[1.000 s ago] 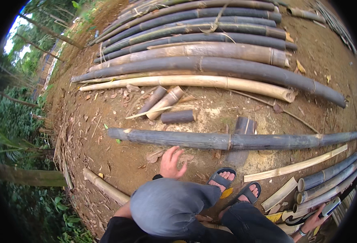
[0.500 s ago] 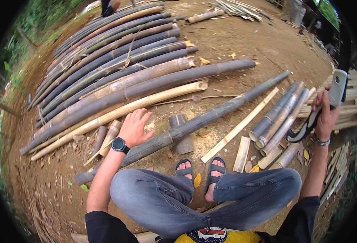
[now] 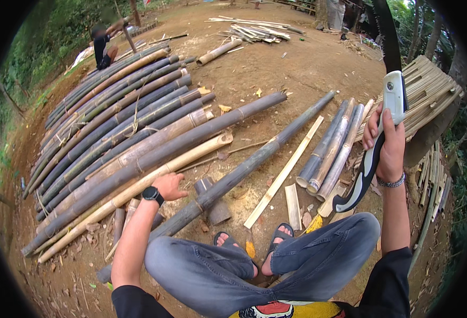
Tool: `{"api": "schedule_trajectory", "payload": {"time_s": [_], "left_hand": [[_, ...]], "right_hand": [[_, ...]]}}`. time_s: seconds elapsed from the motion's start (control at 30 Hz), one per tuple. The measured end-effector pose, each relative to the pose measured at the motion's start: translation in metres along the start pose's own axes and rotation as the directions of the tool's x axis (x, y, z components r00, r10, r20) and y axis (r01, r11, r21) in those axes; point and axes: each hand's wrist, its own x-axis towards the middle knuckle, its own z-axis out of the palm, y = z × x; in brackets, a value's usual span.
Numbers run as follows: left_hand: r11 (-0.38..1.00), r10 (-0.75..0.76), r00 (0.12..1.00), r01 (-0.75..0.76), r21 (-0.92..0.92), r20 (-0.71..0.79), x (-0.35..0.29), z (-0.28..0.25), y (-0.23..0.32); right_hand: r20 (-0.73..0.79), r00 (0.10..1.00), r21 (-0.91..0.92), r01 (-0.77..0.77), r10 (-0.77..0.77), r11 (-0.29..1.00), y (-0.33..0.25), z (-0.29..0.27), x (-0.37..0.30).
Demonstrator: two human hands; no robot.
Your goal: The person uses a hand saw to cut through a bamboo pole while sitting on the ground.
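Observation:
In my right hand (image 3: 390, 151) is a handsaw (image 3: 368, 164) with a curved black-and-white handle, held upright. Its dark blade rises past the top right of the picture. My left hand (image 3: 170, 188), with a dark watch at the wrist, holds nothing and its fingers are spread. It is beside a long dark bamboo pole (image 3: 249, 161); whether it touches the pole I cannot tell. The pole slants from beside my left knee toward the far right. Beneath it a short bamboo piece (image 3: 217, 212) lies crosswise as a support.
Several bamboo poles (image 3: 122, 127) lie side by side at the left. Split bamboo strip (image 3: 284, 172) and cut bamboo lengths (image 3: 326, 148) rest to the right, near a stack of slats (image 3: 427, 98). Another person (image 3: 103, 47) sits at the far left.
The view has tilted upward, bringing the other person and more ground into sight. My right hand has swung the saw more upright and inward. My left hand stays near the pole.

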Motion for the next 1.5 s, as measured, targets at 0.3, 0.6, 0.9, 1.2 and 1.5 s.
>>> {"api": "schedule_trajectory", "payload": {"time_s": [0.3, 0.6, 0.9, 1.2, 1.5], "left_hand": [[0.996, -0.058, 0.997, 0.054, -0.072, -0.054, 0.015, 0.053, 0.017], [0.994, -0.105, 0.982, 0.106, -0.005, -0.159, 0.068, 0.105, 0.090], [0.920, -0.361, 0.859, 0.264, -0.290, -0.364, 0.037, 0.128, 0.077], [0.419, -0.852, 0.379, 0.083, -0.904, -0.360, -0.156, 0.216, 0.027], [-0.639, -0.764, 0.228, -0.137, -0.757, 0.604, -0.274, 0.319, 0.124]], "right_hand": [[0.156, 0.988, 0.047, -0.012, 0.004, 0.999, 0.059, 0.016, 0.007], [0.198, 0.932, 0.100, -0.329, 0.305, 0.939, 0.152, 0.031, -0.050], [0.052, 0.944, -0.148, -0.315, 0.326, 0.937, 0.180, -0.037, -0.090], [-0.192, 0.953, -0.111, -0.257, 0.233, 0.960, 0.229, -0.069, -0.129], [-0.092, 0.965, -0.015, -0.249, 0.246, 0.968, 0.207, -0.017, -0.123]]}}
